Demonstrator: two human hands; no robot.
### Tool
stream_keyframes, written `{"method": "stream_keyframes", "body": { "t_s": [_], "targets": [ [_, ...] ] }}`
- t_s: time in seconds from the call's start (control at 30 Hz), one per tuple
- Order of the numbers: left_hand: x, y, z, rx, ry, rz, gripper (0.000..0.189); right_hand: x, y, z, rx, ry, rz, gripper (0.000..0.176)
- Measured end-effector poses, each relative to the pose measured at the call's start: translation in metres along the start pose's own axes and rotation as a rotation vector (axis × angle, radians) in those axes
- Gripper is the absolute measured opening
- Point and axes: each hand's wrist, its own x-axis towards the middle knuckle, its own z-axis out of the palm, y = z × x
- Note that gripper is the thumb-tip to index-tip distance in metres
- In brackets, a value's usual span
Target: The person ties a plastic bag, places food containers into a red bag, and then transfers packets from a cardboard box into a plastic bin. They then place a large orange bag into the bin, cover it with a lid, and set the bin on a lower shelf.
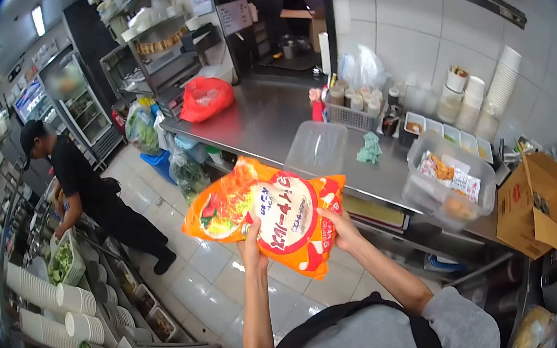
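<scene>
Gripping an orange noodle multipack (265,210) from below, the left hand (252,238) and right hand (342,227) close their fingers on its lower edge, thumbs over the front. It hangs in the air, seemingly not yet opened, short of the clear tub (317,147) on the steel counter (264,116) beyond the fingertips.
</scene>
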Motion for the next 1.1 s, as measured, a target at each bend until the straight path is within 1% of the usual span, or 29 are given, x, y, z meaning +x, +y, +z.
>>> {"method": "stream_keyframes", "body": {
  "t_s": [0.03, 0.07, 0.13, 0.2, 0.27, 0.33, 0.37, 0.4, 0.43, 0.47, 0.5, 0.53, 0.57, 0.6, 0.67, 0.7, 0.73, 0.77, 0.8, 0.87, 0.9, 0.93, 0.97, 1.0, 1.07, 1.1],
  "targets": [
    [0.004, -0.007, -0.007, 0.04, 0.069, -0.002, 0.055, -0.009, 0.002, 0.0, 0.035, 0.012, 0.035, 0.057],
    [0.006, -0.014, -0.017, 0.162, 0.079, -0.049, 0.053, -0.003, 0.022, -0.022, 0.101, 0.004, 0.134, 0.06],
    [0.004, -0.024, -0.025, 0.146, 0.03, -0.116, 0.05, -0.019, 0.018, -0.028, 0.03, 0.099, 0.159, 0.061],
    [-0.004, -0.024, -0.005, 0.232, -0.079, -0.101, 0.048, -0.035, -0.004, -0.029, 0.066, 0.125, 0.031, 0.061],
    [-0.004, -0.001, -0.002, 0.243, -0.169, -0.183, 0.046, -0.055, -0.024, -0.004, 0.081, 0.142, -0.078, 0.061],
    [-0.02, 0.04, 0.017, 0.036, -0.314, -0.194, 0.045, -0.086, -0.047, 0.025, 0.068, 0.185, -0.174, 0.058],
    [-0.029, 0.053, 0.034, -0.027, -0.405, -0.24, 0.044, -0.097, -0.067, 0.028, 0.065, 0.185, -0.203, 0.057],
    [-0.034, 0.053, 0.043, -0.106, -0.503, -0.301, 0.044, -0.109, -0.088, 0.033, 0.058, 0.174, -0.226, 0.055],
    [-0.036, 0.056, 0.05, -0.186, -0.593, -0.356, 0.044, -0.124, -0.111, 0.04, 0.01, 0.208, -0.265, 0.054],
    [-0.023, 0.012, 0.097, -0.234, -0.648, -0.408, 0.044, -0.106, -0.167, -0.008, -0.012, 0.233, -0.265, 0.052],
    [-0.014, -0.009, 0.104, -0.243, -0.764, -0.462, 0.044, -0.113, -0.195, -0.017, -0.025, 0.26, -0.325, 0.051],
    [-0.028, -0.011, 0.135, -0.249, -0.765, -0.465, 0.042, -0.121, -0.219, -0.028, -0.041, 0.283, -0.382, 0.049],
    [-0.027, -0.026, 0.155, -0.255, -0.836, -0.506, 0.038, -0.129, -0.247, -0.037, -0.073, 0.304, -0.389, 0.049],
    [-0.031, -0.036, 0.181, -0.242, -0.894, -0.505, 0.036, -0.134, -0.274, -0.05, -0.105, 0.323, -0.395, 0.049],
    [-0.035, -0.06, 0.218, -0.204, -0.98, -0.589, 0.036, -0.14, -0.317, -0.081, -0.231, 0.382, -0.425, 0.049],
    [-0.034, -0.077, 0.23, -0.086, -1.018, -0.684, 0.036, -0.136, -0.332, -0.113, -0.286, 0.409, -0.412, 0.048],
    [-0.034, -0.087, 0.24, 0.036, -1.054, -0.781, 0.037, -0.137, -0.344, -0.128, -0.42, 0.478, -0.376, 0.05],
    [-0.035, -0.099, 0.248, 0.164, -1.083, -0.88, 0.038, -0.131, -0.349, -0.158, -0.711, 0.678, -0.423, 0.054],
    [-0.031, -0.11, 0.249, 0.377, -1.175, -0.914, 0.037, -0.129, -0.352, -0.185, -1.006, 0.877, -0.457, 0.058],
    [-0.01, -0.125, 0.239, 0.808, -1.339, -0.956, 0.036, -0.139, -0.365, -0.211, -1.236, 0.756, -0.319, 0.076],
    [-0.004, -0.122, 0.243, 0.839, -1.356, -0.865, 0.034, -0.133, -0.364, -0.249, -1.319, 0.664, -0.305, 0.072],
    [-0.001, -0.11, 0.247, 0.871, -1.369, -0.776, 0.033, -0.139, -0.369, -0.238, -1.429, 0.583, -0.227, 0.068],
    [0.003, -0.099, 0.253, 0.905, -1.378, -0.693, 0.031, -0.144, -0.368, -0.229, -1.486, 0.5, -0.325, 0.07],
    [0.01, -0.092, 0.262, 0.931, -1.366, -0.563, 0.031, -0.147, -0.367, -0.22, -1.537, 0.415, -0.423, 0.073],
    [0.022, -0.085, 0.286, 0.969, -1.333, -0.303, 0.032, -0.153, -0.374, -0.189, -1.555, 0.298, -0.237, 0.085],
    [0.021, -0.087, 0.303, 1.002, -1.479, -0.003, 0.034, -0.152, -0.373, -0.189, -1.66, 0.22, -0.165, 0.089]
  ]
}}
